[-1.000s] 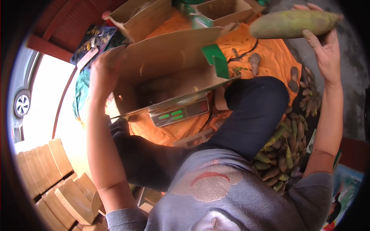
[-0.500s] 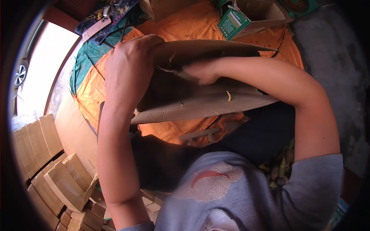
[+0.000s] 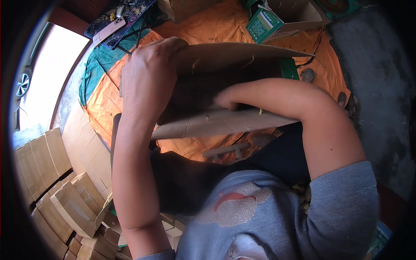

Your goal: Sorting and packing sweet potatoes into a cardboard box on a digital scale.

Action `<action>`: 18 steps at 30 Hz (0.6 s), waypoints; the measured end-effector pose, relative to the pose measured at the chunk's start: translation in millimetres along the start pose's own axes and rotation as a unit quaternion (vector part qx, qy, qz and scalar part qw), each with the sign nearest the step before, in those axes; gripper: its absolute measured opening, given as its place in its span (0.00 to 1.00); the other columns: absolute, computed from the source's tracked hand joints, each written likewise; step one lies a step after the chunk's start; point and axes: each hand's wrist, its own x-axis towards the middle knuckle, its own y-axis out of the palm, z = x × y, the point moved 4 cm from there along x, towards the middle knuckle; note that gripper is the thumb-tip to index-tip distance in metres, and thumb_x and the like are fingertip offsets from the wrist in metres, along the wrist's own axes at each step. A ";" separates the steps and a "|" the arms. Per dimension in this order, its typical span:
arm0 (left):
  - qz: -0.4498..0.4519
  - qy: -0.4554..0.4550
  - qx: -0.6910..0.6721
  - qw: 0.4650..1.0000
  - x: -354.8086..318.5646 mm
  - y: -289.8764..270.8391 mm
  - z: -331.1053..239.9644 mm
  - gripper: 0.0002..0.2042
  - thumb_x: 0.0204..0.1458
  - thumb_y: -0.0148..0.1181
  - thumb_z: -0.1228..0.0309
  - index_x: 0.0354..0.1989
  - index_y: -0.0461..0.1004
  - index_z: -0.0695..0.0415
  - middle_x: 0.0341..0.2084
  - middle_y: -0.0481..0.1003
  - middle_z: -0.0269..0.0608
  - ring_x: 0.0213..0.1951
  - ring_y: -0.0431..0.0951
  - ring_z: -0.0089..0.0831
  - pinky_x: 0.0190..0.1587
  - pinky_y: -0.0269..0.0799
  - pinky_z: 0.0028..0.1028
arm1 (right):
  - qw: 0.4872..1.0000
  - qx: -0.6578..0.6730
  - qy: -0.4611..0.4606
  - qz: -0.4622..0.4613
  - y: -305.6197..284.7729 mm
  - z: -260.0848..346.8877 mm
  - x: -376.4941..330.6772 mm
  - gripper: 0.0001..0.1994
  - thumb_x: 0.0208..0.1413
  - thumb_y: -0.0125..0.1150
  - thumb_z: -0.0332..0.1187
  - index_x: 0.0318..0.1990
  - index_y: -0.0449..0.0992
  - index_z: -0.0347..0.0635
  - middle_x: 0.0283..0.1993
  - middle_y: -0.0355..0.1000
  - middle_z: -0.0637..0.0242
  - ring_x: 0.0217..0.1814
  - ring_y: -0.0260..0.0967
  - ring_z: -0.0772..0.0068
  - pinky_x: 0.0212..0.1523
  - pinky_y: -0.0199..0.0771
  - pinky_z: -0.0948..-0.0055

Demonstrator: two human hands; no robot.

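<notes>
An orange tarp (image 3: 108,104) covers the floor. On it, in front of the seated person, stands an open cardboard box (image 3: 234,58). The left hand (image 3: 147,78) clasps its far flap, fingers clenched on the edge. The right hand (image 3: 225,100) reaches inside, its fingers hidden, grip impossible to tell. Flat cardboard stacks (image 3: 47,173) lie left; a green-and-white carton (image 3: 264,24) lies beyond.
</notes>
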 end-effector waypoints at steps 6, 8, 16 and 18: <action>0.006 0.009 0.000 1.000 -1.4 1.3 -0.2 0.09 0.54 0.58 0.72 0.42 0.82 0.52 0.34 0.81 0.46 0.38 0.81 0.46 0.40 0.76 0.39 | 0.988 0.055 -0.071 -0.126 -68.2 11.1 -83.8 0.24 0.55 0.60 0.31 0.60 0.68 0.36 0.56 0.72 0.47 0.62 0.69 0.48 0.61 0.69 0.55; -0.004 0.025 -0.001 1.000 0.6 0.8 -3.1 0.09 0.54 0.58 0.72 0.42 0.82 0.52 0.34 0.81 0.46 0.38 0.81 0.46 0.41 0.76 0.39 | 0.948 0.130 -0.119 -0.264 -87.5 17.2 -159.8 0.25 0.58 0.58 0.32 0.63 0.66 0.36 0.58 0.71 0.47 0.63 0.67 0.48 0.63 0.68 0.56; -0.094 0.097 -0.001 0.991 -6.7 -15.1 -4.3 0.15 0.56 0.60 0.78 0.51 0.79 0.54 0.50 0.79 0.44 0.56 0.77 0.41 0.59 0.70 0.37 | 0.624 0.311 -0.045 -0.715 0.3 -5.0 -455.7 0.19 0.63 0.58 0.26 0.61 0.69 0.34 0.52 0.75 0.58 0.56 0.73 0.68 0.60 0.73 0.68; -0.130 0.107 0.043 0.985 -7.3 -25.1 1.1 0.15 0.57 0.62 0.76 0.53 0.79 0.53 0.52 0.78 0.43 0.57 0.76 0.42 0.59 0.70 0.37 | 0.575 0.254 0.068 -0.775 86.4 -33.9 -495.2 0.18 0.65 0.55 0.31 0.60 0.71 0.35 0.55 0.75 0.59 0.59 0.72 0.66 0.63 0.71 0.65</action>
